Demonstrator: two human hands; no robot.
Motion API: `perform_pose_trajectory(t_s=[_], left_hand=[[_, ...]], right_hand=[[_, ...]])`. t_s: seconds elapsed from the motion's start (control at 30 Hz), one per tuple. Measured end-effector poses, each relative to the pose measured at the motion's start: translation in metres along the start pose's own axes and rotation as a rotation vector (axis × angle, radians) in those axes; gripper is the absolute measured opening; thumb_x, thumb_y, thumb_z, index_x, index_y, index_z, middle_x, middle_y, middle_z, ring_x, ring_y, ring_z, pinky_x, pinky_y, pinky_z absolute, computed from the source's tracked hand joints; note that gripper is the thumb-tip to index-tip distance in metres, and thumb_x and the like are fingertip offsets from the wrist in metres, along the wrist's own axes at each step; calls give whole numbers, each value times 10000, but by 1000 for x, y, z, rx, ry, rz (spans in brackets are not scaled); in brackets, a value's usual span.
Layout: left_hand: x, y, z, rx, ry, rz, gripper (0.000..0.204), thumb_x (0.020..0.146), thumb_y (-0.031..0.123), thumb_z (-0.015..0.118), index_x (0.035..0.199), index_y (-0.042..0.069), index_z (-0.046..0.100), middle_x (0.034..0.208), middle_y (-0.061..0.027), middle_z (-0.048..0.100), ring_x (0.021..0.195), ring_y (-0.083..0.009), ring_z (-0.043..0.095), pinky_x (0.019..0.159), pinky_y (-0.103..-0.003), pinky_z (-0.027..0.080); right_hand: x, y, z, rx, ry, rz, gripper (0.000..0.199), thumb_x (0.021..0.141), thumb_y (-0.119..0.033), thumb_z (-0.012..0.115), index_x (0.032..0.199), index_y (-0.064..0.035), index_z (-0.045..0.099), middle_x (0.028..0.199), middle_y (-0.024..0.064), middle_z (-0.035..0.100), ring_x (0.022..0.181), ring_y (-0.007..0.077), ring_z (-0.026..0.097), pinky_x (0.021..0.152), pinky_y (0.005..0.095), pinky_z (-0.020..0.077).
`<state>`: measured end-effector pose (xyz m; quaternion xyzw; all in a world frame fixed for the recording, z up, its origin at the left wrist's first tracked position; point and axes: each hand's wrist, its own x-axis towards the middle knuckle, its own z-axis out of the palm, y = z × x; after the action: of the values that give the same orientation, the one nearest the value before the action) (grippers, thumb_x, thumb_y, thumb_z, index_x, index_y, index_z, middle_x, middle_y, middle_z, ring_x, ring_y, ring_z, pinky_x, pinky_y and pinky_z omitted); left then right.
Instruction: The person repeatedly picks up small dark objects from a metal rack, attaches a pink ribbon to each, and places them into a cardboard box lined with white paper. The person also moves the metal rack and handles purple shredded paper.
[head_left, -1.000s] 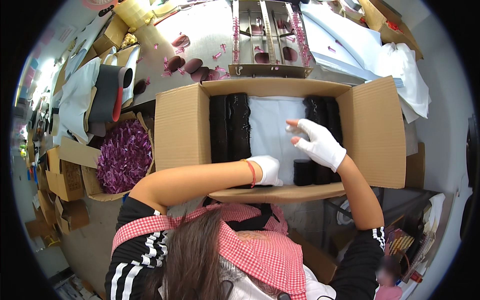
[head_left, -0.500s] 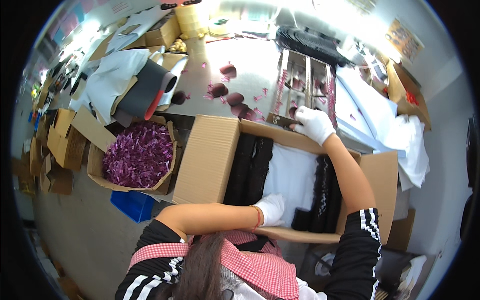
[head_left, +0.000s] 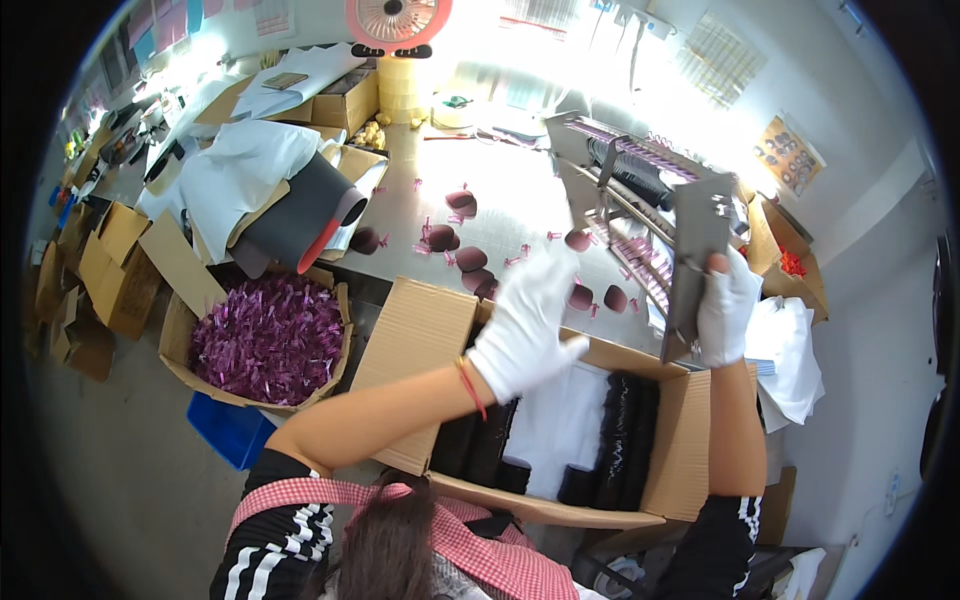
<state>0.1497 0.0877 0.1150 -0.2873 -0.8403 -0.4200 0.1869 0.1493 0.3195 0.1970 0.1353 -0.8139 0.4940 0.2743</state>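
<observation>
My right hand (head_left: 725, 305), in a white glove, grips the lower edge of a grey metal rack (head_left: 690, 235) that is tilted up off the steel table (head_left: 500, 215); the rack carries rows of pink and dark pieces. My left hand (head_left: 525, 325), also gloved in white, is raised with fingers apart above the open cardboard box (head_left: 415, 345) and holds nothing. Inside the box lie rows of black pieces (head_left: 615, 430) either side of a white sheet (head_left: 560, 425).
A cardboard box of purple pieces (head_left: 270, 340) stands to the left, with a blue bin (head_left: 232, 432) below it. Dark oval pads (head_left: 455, 250) and pink bits dot the table. A dark roll (head_left: 300, 215), white sheets, stacked cartons and a fan (head_left: 398, 20) lie beyond.
My right hand left the box, reached to the table and now lifts the metal rack upright. My left hand rose from the box's front edge into the air. The view tilted toward the table.
</observation>
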Motion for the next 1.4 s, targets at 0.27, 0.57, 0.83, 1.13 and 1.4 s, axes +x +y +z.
perform_pose_trajectory(t_s=[0.27,0.57,0.83,1.13,1.4], left_hand=[[23,-4,-99,378,184,407,867,588,275,775,1374,138,436,1142,-148,460,1053,-358,437,966,-525,331],[-32,-57,-206,607,119,207,944,530,150,713,1428,117,423,1109,-177,452,1038,-373,451,954,-480,361],[-101,-123,-311,830,89,-4,840,531,185,718,1343,96,520,1017,-213,501,960,-378,509,863,-467,393],[-140,-119,-313,714,-110,32,812,506,116,682,1304,154,537,1025,-172,495,938,-358,497,852,-466,400],[-176,-145,-332,648,-213,-155,864,533,168,730,1361,152,483,1079,-206,492,1032,-399,467,938,-489,376]], right_hand=[[-34,-11,24,804,-6,232,478,912,-540,646,1008,-75,592,910,-3,598,645,53,500,549,184,390],[-106,-9,143,109,-278,182,415,1025,-322,512,757,-10,456,623,80,372,594,148,365,559,320,376],[-52,64,158,355,345,544,138,1012,-175,510,911,-88,546,794,60,673,571,107,598,429,221,394],[0,-47,290,690,-534,949,342,1019,-408,495,834,-122,533,581,-76,377,445,47,352,391,224,257],[6,25,258,259,-225,607,325,1038,-287,418,1213,-53,562,668,-15,570,509,74,429,446,263,387]])
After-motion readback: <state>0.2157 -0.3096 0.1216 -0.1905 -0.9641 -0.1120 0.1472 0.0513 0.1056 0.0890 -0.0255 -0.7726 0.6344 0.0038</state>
